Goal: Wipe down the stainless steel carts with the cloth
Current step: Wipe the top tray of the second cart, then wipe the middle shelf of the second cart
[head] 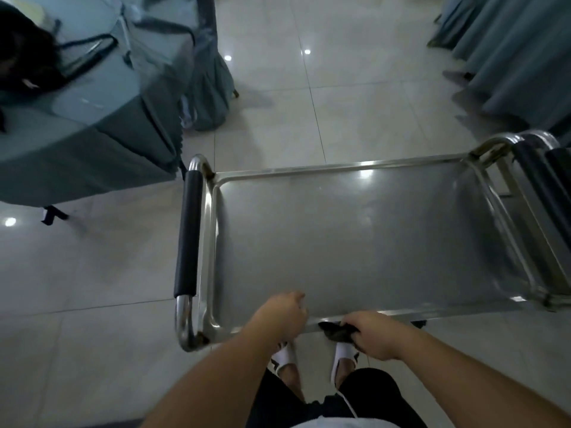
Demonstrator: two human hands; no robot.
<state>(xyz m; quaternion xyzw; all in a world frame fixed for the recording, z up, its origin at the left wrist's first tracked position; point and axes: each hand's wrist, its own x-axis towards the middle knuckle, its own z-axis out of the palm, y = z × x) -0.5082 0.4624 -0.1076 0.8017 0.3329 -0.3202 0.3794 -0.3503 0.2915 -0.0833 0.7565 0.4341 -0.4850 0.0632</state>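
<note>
Fingers of the right hand (372,335) are curling round a dark, crumpled cloth (338,330) and pressing it against the near rim of the shiny stainless steel cart (355,242), while the left hand (282,315) is gripping that same rim just beside it, steadying the frame. The cart's flat top tray is lying bare ahead of both hands, with a black padded handle (188,233) running along its left end and a second cart (550,168) nested at the right. To wipe well, the cloth probably needs flattening out and drawing along the whole rim in long overlapping passes, with the left hand bracing so the cart is not rolling away over the glossy tiled floor (92,273).
</note>
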